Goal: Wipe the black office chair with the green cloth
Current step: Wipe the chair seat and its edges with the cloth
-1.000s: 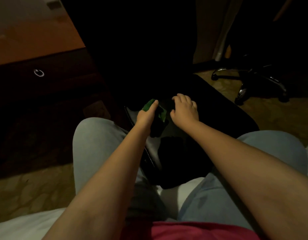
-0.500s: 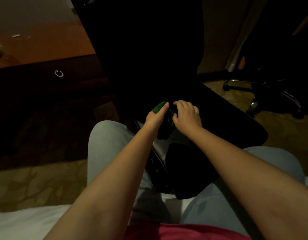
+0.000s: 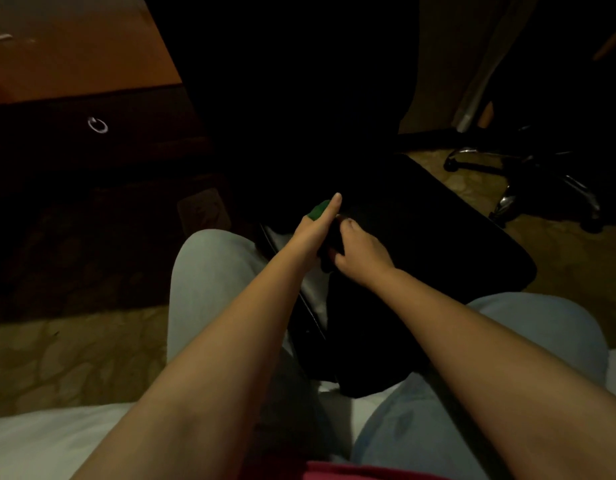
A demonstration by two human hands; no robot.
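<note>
Where your hands meet on the seat of the black padded office chair (image 3: 438, 237), the crumpled green cloth (image 3: 318, 209) shows one corner — your left hand (image 3: 315, 232) holds it, a finger straight along it; your right hand (image 3: 362, 249) curls beside it, grip lost in shadow.

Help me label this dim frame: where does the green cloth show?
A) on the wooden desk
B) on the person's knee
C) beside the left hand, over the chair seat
C: a bit of the green cloth peeks out beside the left hand, over the black office chair seat.
</note>
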